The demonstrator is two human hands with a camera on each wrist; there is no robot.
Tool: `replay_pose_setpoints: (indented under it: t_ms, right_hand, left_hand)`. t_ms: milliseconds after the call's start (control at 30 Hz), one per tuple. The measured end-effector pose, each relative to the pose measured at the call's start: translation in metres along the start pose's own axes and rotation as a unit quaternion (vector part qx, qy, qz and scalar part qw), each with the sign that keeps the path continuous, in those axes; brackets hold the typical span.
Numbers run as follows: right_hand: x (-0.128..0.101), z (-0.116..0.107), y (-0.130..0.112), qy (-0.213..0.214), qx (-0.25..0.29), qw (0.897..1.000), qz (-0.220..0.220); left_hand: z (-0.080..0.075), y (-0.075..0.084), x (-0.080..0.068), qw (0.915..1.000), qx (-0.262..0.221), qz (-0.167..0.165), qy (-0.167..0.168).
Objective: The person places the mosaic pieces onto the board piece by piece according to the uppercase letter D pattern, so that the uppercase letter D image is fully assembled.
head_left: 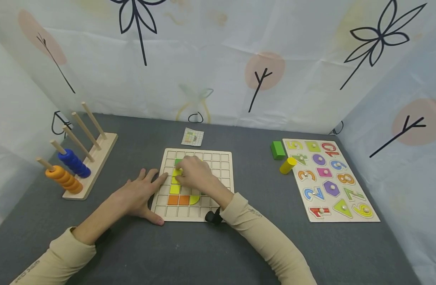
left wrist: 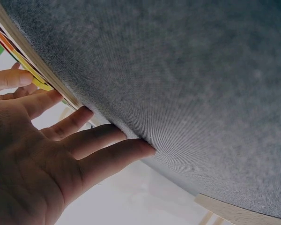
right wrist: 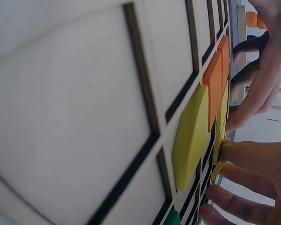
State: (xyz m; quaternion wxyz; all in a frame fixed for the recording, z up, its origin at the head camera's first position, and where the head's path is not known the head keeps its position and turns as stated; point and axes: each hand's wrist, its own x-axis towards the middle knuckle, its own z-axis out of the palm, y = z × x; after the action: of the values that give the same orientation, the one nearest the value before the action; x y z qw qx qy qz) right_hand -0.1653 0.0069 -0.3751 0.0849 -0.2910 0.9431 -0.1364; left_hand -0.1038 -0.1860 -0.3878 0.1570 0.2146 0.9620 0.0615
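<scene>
1. Fingertips of the right hand [head_left: 195,173] curl onto a yellow wooden tile [head_left: 177,172] lying on the pale wooden grid board [head_left: 225,166], near its left columns; whether they pinch it or only press cannot be told.
2. Left hand [head_left: 137,196] lies flat and spread, fingers straight, on the grey felt table [head_left: 239,253] against the board's left edge, holding nothing.
3. Two orange square tiles [head_left: 178,200] and a yellow quarter-round tile [head_left: 194,199] sit in a lower row.
4. A green block [head_left: 277,150] and yellow cylinder [head_left: 287,165] lie beside the number puzzle board [head_left: 360,215], at right.
</scene>
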Motion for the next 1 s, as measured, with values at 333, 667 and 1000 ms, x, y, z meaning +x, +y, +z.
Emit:
replay_pose_setpoints:
  t_ms: [333,667,1000]
  right_hand:
    - [0.0021,0.0009,0.0023,0.009,0.018,1.000,0.021]
    - [0.0016,0.0020,0.0031,0.029,0.017,0.999,0.032]
    - [0.0026,0.0029,0.0059,0.038,0.019,0.998,0.043]
  left_hand:
    - [0.0013,0.0002,-0.0004,1.0000,0.004,-0.001,0.002]
    - [0.0021,-0.0002,-0.0003,1.0000,0.008,-0.004,0.003]
    - [0.0000,-0.0033,0.0002,1.0000,0.008,-0.005,-0.001]
